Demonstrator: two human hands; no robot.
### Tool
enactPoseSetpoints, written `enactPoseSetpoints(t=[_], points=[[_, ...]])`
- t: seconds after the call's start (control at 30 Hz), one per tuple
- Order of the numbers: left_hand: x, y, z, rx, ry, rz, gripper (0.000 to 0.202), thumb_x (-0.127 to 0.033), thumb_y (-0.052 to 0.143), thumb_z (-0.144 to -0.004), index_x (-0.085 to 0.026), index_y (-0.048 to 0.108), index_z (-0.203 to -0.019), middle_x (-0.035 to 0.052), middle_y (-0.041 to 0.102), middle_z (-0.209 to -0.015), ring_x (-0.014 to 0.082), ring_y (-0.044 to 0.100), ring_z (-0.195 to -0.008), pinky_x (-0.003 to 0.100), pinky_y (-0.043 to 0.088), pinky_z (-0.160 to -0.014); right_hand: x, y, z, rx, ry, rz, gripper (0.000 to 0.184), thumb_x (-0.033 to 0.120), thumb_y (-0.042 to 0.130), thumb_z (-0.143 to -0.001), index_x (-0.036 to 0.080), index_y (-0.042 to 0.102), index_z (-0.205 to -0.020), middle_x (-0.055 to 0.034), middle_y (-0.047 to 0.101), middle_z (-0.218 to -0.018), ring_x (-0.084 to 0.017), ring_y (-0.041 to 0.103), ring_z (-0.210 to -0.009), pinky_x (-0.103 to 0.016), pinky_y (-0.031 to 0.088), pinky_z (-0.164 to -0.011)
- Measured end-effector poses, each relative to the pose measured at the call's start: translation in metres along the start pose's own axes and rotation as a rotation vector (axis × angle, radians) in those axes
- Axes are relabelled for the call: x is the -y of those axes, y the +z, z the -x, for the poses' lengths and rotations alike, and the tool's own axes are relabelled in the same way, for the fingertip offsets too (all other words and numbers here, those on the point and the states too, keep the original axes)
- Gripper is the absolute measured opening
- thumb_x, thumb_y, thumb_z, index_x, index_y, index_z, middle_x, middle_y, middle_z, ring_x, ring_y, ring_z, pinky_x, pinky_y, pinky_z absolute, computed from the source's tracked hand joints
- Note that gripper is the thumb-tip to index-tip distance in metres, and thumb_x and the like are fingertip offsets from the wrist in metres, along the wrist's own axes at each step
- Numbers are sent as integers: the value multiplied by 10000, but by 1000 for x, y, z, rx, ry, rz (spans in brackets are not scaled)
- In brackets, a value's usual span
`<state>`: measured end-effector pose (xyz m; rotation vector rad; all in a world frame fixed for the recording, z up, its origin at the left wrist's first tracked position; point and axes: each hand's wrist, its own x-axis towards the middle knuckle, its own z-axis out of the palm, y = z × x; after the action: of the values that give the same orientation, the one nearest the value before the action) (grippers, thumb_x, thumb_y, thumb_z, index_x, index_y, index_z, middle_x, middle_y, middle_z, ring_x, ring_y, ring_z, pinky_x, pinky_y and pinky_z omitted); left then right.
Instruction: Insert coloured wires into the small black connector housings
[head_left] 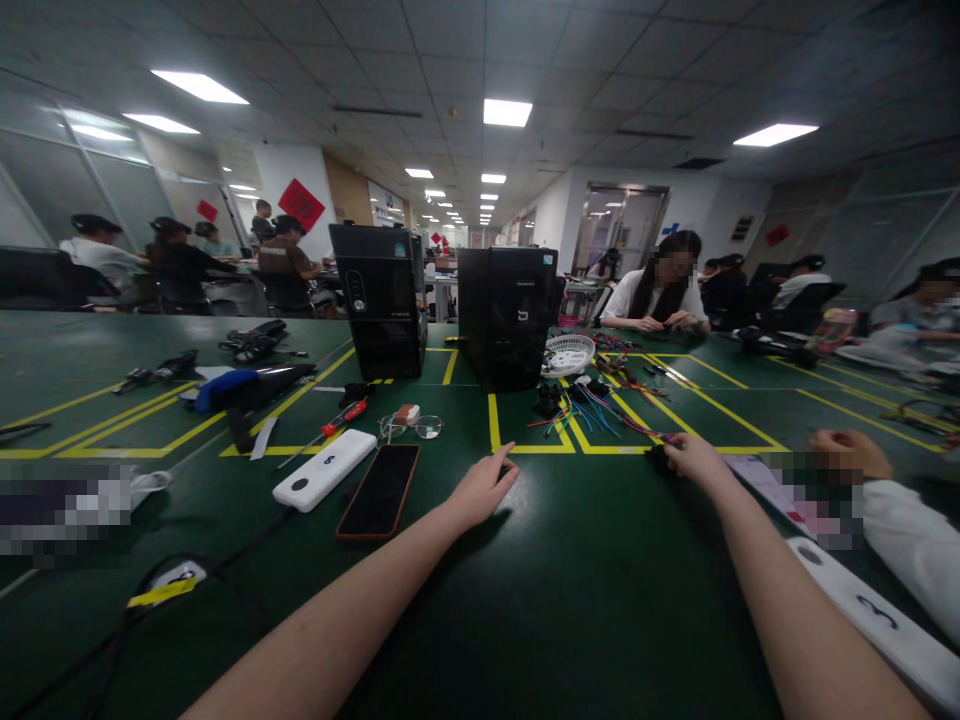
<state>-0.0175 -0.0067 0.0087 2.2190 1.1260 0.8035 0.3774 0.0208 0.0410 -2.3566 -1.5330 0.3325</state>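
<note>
My left hand (484,488) hovers over or rests on the green table, empty, its index finger stretched forward and the others loosely bent. Farther right, my right hand (699,464) has its fingers closed on the end of a wire bundle (637,428). A dark piece (660,458) shows under those fingers; its kind is hard to make out. Coloured loose wires (592,408) in red, blue and green fan out between the hands, beside a small black part (549,400). Left of my left hand lies a phone (380,490) in a brown case.
Two black computer towers (381,330) (517,320) stand ahead. A white basket (568,355) sits behind the wires. Glasses (429,427), a red-handled screwdriver (334,425) and a white power bank (325,472) with a cable lie left. A co-worker's hand (851,455) is close on the right.
</note>
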Motion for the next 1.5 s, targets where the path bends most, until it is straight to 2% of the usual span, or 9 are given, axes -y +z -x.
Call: enactPoseSetpoints(t=[0.13,0.3,0.47,0.73,1.0,1.2,1.37,1.5], points=[[-1,0,0,-4,3,1,475,-369,353,-912,-208,312,-1357,61,588,-1108,219,498,-1078,370,354,-956,2,1,0,16,22,-48,268,234,468,-777,116,571,-995,-47,667,-645,-136,610,-513,-213,426,-493],[-4,-2,1,9,-9,2,480,-370,350,-912,-202,308,-1360,64,587,-1106,217,501,-1073,361,358,-953,6,2,4,-24,-53,18,363,235,457,-784,131,533,-1123,-32,664,-643,-134,605,-500,-218,428,-505],[-4,-3,1,5,-6,4,481,-362,359,-906,-203,314,-1358,63,590,-1100,222,504,-1071,364,361,-952,13,0,7,-18,-32,107,339,246,439,-802,152,553,-1107,-42,664,-666,-147,608,-531,-229,422,-511],[-5,-3,1,11,-11,-7,480,-360,367,-899,-194,338,-1349,63,594,-1097,223,499,-1074,353,360,-959,15,1,4,-132,-128,370,294,285,438,-807,185,630,-1006,-118,662,-943,-233,615,-847,-294,436,-665],[-4,-3,1,9,-6,-4,472,-366,362,-904,-202,340,-1346,62,594,-1103,218,502,-1075,359,355,-964,16,-1,2,-75,-139,410,296,293,440,-815,185,674,-961,-122,658,-962,-238,608,-890,-305,443,-710],[-4,-2,0,13,-14,-9,470,-367,362,-904,-197,343,-1342,67,593,-1108,223,500,-1081,359,354,-960,8,-3,2,-81,-172,318,350,305,400,-843,168,661,-1031,-122,652,-1012,-234,603,-898,-295,437,-717],[-2,-1,0,15,-4,-10,460,-372,357,-907,-213,346,-1339,57,591,-1102,220,499,-1073,357,362,-948,-9,-14,2,-234,-59,216,385,309,397,-846,112,637,-1073,-144,648,-1034,-255,591,-926,-295,425,-704],[-2,-1,-1,18,2,-19,456,-379,352,-909,-205,360,-1330,63,592,-1102,221,501,-1071,357,366,-945,-17,-22,2,-216,6,185,368,320,416,-837,102,653,-1014,-137,674,-920,-246,609,-835,-283,408,-617]])
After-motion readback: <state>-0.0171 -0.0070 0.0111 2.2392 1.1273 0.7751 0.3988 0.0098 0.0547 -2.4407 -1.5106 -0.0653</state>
